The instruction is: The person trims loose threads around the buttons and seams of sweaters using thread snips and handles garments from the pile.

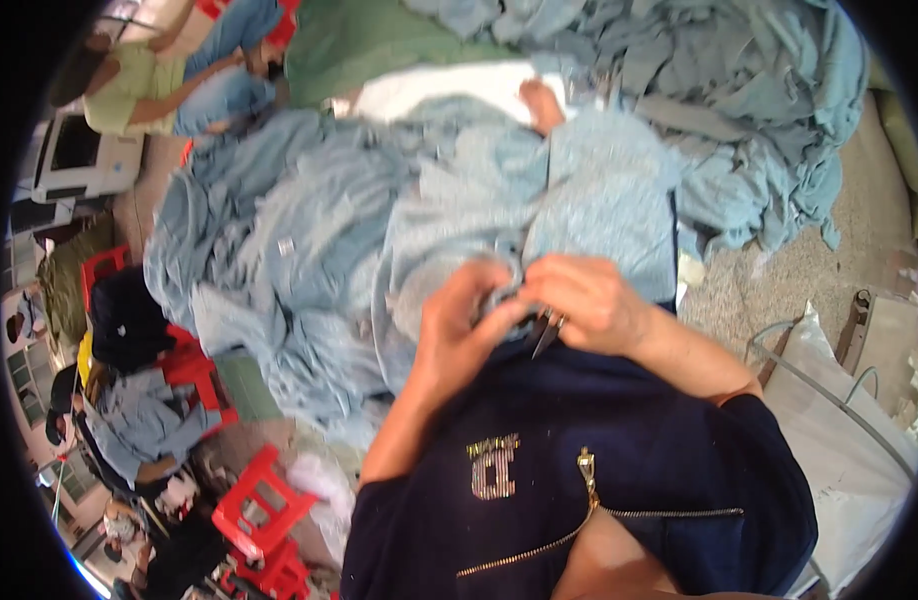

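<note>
My left hand (464, 315) is closed, pinching a gathered edge of a light grey-blue knit garment (469, 200) just above my lap. Beside it, my right hand (584, 305) curls over the same edge, fingertips meeting the left ones. Dark pointed blades, which look like thread snips (546, 338), stick out below the right hand's fingers; their handle is hidden in the palm. The garment spreads away from me over a heap of similar cloth (309, 220). What lies between the fingertips is too small to tell.
More blue-grey garments (759, 100) are piled at far right. A person in a yellow-green top (134, 90) sits at upper left. Red plastic stools (262, 505) stand at left. A white-covered bulky thing (839, 440) with a cable is at right. Bare skin (542, 105) shows beyond the garment.
</note>
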Available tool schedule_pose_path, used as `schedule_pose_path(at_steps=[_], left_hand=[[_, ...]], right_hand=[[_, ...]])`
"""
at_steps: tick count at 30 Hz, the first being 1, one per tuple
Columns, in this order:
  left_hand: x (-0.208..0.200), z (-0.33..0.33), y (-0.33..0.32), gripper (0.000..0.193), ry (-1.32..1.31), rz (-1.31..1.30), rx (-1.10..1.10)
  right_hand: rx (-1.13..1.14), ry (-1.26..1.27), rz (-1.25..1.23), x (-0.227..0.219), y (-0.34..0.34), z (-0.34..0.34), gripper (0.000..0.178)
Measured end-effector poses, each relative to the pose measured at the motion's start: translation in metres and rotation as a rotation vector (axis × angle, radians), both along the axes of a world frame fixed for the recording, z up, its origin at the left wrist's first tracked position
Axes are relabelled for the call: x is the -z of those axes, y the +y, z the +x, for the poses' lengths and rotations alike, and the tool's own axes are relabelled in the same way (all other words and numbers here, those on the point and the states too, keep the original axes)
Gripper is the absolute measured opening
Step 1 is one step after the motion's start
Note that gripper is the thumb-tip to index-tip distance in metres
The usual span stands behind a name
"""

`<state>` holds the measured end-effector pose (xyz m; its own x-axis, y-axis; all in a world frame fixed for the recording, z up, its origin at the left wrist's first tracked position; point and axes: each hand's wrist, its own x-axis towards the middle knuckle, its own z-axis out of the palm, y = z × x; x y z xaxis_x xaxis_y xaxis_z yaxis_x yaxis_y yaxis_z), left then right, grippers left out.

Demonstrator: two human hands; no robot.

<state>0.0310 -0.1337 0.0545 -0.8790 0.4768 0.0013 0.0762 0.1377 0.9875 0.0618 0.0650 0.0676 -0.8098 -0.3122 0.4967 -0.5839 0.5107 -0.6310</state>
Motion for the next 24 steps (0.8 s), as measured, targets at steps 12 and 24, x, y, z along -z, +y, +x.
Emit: schedule_pose_path(at_steps=[12,24], left_hand=[[-0.017,-0.028,0.004,0.025,0.559,-0.177,0.136],[0.017,-0.038,0.022,0.016,0.844,-0.183,-0.064]], right_hand=[[-0.014,-0.395,-0.269,0.02,-0.006,-0.02,0.027],[0.113,-0.285,-0.295,0.029,-0.005,-0.03,0.019]])
